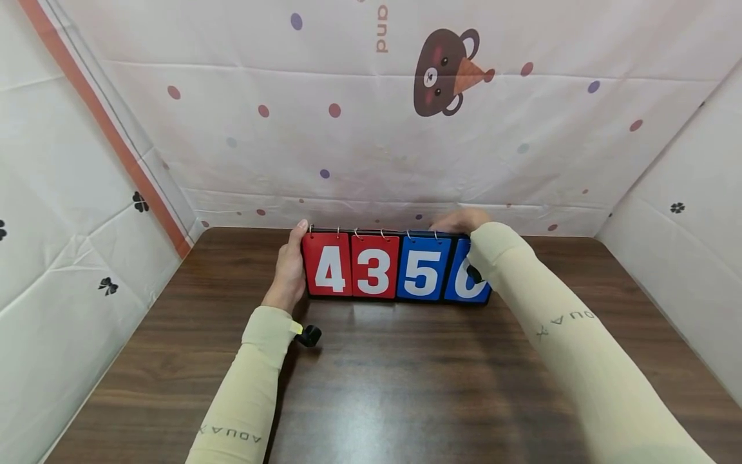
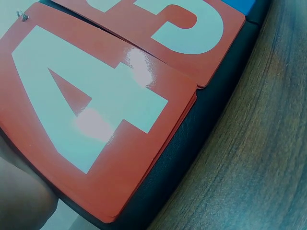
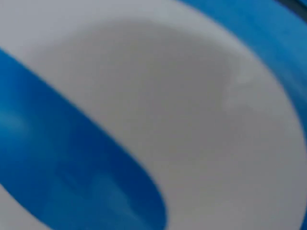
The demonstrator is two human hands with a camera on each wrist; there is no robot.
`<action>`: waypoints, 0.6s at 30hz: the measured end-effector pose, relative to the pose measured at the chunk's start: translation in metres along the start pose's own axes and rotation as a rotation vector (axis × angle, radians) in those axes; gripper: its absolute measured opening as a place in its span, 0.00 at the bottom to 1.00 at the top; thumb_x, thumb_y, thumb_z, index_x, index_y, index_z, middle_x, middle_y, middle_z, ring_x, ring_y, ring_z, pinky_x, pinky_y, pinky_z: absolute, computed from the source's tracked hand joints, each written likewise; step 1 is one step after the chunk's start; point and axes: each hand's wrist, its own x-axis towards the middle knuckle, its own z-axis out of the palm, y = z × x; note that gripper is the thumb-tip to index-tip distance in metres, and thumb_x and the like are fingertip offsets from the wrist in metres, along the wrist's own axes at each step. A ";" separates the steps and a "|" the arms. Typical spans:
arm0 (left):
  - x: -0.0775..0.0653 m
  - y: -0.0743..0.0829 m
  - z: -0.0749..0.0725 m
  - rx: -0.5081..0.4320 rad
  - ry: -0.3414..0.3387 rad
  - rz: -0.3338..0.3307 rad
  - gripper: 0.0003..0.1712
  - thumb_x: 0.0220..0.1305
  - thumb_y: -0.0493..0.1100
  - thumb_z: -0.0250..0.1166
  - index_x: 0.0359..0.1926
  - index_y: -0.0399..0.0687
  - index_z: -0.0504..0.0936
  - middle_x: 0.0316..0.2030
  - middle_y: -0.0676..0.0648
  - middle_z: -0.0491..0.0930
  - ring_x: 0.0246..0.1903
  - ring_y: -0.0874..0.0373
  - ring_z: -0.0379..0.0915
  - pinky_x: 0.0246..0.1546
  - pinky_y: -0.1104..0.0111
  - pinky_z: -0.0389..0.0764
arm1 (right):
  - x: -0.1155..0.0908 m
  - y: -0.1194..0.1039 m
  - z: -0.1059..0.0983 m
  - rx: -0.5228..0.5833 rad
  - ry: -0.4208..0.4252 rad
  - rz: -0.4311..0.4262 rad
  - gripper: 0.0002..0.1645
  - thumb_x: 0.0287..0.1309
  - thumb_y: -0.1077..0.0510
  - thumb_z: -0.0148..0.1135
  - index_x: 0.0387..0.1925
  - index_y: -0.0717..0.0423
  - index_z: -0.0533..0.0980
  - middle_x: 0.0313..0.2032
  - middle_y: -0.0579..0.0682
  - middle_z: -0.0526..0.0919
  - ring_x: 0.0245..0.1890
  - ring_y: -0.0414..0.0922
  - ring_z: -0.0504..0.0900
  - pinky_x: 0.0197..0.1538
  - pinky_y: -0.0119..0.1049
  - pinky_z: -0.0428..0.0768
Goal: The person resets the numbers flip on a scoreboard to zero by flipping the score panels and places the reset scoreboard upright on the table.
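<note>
A flip scoreboard (image 1: 397,299) stands on the wooden table, its number cards hung from metal rings along the top edge. Two red cards read 4 (image 1: 329,265) and 3 (image 1: 373,267), followed by a blue 5 (image 1: 423,269). The last blue card (image 1: 460,254) is partly covered by my right sleeve, so its digit is uncertain; a blurred close-up of a white digit on blue (image 3: 201,120) fills the right wrist view. My left hand (image 1: 288,270) grips the board's left edge, thumb at the top corner. Behind the top right edge reaches my right hand (image 1: 460,221), its fingers hidden.
The brown table (image 1: 371,380) extends toward me and to both sides. Close behind the board hangs a pale curtain (image 1: 371,148) with dots and a bear print (image 1: 435,74). White sheets with clover prints (image 1: 87,212) flank the table.
</note>
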 end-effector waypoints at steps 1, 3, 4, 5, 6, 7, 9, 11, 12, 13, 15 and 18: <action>0.000 0.000 0.000 0.003 -0.004 -0.001 0.32 0.56 0.75 0.56 0.35 0.51 0.76 0.39 0.50 0.75 0.44 0.57 0.70 0.49 0.61 0.68 | -0.001 0.000 0.001 -0.006 0.042 -0.017 0.34 0.68 0.51 0.42 0.68 0.69 0.56 0.67 0.69 0.58 0.64 0.63 0.59 0.68 0.61 0.57; 0.000 0.001 0.000 0.011 -0.006 -0.001 0.32 0.56 0.75 0.56 0.36 0.51 0.76 0.40 0.50 0.75 0.44 0.57 0.70 0.50 0.61 0.67 | 0.000 -0.001 0.003 -0.032 0.133 -0.059 0.28 0.65 0.58 0.46 0.63 0.69 0.64 0.62 0.68 0.67 0.57 0.61 0.66 0.64 0.58 0.65; 0.000 0.001 0.000 0.011 -0.007 -0.001 0.32 0.56 0.75 0.56 0.36 0.51 0.75 0.40 0.50 0.75 0.45 0.57 0.70 0.50 0.61 0.67 | 0.001 -0.002 0.004 -0.052 0.173 -0.079 0.24 0.64 0.61 0.47 0.59 0.69 0.68 0.58 0.67 0.71 0.53 0.59 0.69 0.61 0.56 0.69; 0.000 0.001 0.000 0.012 -0.007 -0.002 0.32 0.56 0.75 0.56 0.37 0.51 0.75 0.41 0.50 0.75 0.45 0.57 0.70 0.50 0.61 0.67 | 0.003 -0.002 0.004 -0.068 0.211 -0.092 0.21 0.63 0.63 0.49 0.55 0.69 0.71 0.54 0.66 0.74 0.49 0.57 0.71 0.58 0.54 0.73; 0.000 0.001 0.000 0.011 -0.008 -0.002 0.32 0.56 0.75 0.56 0.37 0.51 0.75 0.41 0.50 0.75 0.45 0.57 0.70 0.50 0.61 0.67 | 0.004 -0.004 0.005 -0.089 0.247 -0.102 0.19 0.61 0.65 0.50 0.52 0.69 0.73 0.51 0.64 0.77 0.45 0.55 0.73 0.55 0.53 0.75; 0.000 0.001 0.000 0.010 -0.009 0.000 0.32 0.56 0.75 0.56 0.37 0.51 0.75 0.41 0.50 0.75 0.46 0.57 0.69 0.50 0.61 0.67 | 0.005 -0.005 0.005 -0.095 0.276 -0.107 0.17 0.60 0.67 0.51 0.50 0.69 0.75 0.49 0.64 0.78 0.43 0.55 0.73 0.53 0.52 0.77; 0.000 0.000 0.000 0.006 -0.010 0.002 0.33 0.55 0.75 0.57 0.37 0.51 0.75 0.42 0.50 0.75 0.46 0.57 0.69 0.50 0.61 0.67 | 0.007 -0.006 0.005 -0.128 0.323 -0.102 0.15 0.58 0.69 0.53 0.47 0.67 0.77 0.45 0.62 0.80 0.40 0.53 0.75 0.50 0.49 0.79; 0.000 0.000 0.000 0.003 -0.008 0.000 0.33 0.55 0.76 0.57 0.38 0.51 0.75 0.42 0.50 0.75 0.47 0.56 0.69 0.51 0.60 0.67 | 0.008 -0.007 0.005 -0.146 0.360 -0.100 0.14 0.58 0.70 0.55 0.46 0.67 0.78 0.44 0.61 0.81 0.38 0.52 0.75 0.48 0.48 0.79; 0.000 0.000 0.000 0.004 -0.007 -0.002 0.33 0.55 0.76 0.57 0.38 0.51 0.75 0.43 0.50 0.74 0.47 0.57 0.69 0.51 0.60 0.67 | 0.008 -0.007 0.005 -0.161 0.373 -0.099 0.13 0.57 0.70 0.56 0.44 0.67 0.79 0.42 0.61 0.81 0.37 0.52 0.76 0.46 0.47 0.80; 0.000 0.000 0.000 0.004 -0.005 -0.004 0.33 0.55 0.76 0.57 0.38 0.51 0.75 0.43 0.50 0.74 0.47 0.57 0.69 0.51 0.60 0.67 | 0.008 -0.008 0.005 -0.166 0.382 -0.096 0.12 0.57 0.69 0.57 0.43 0.66 0.79 0.41 0.61 0.81 0.36 0.52 0.76 0.45 0.47 0.80; 0.000 0.000 0.000 0.003 0.000 -0.008 0.33 0.55 0.76 0.57 0.39 0.51 0.75 0.43 0.50 0.75 0.47 0.56 0.69 0.51 0.60 0.67 | 0.007 -0.008 0.006 -0.181 0.399 -0.099 0.10 0.58 0.68 0.59 0.42 0.66 0.79 0.41 0.60 0.81 0.35 0.51 0.76 0.44 0.46 0.80; 0.000 0.000 0.000 0.005 0.003 -0.009 0.33 0.55 0.75 0.57 0.38 0.51 0.76 0.42 0.50 0.75 0.46 0.56 0.69 0.51 0.60 0.67 | 0.007 -0.010 0.007 -0.188 0.412 -0.101 0.11 0.58 0.65 0.62 0.43 0.65 0.80 0.42 0.60 0.82 0.36 0.51 0.76 0.45 0.46 0.80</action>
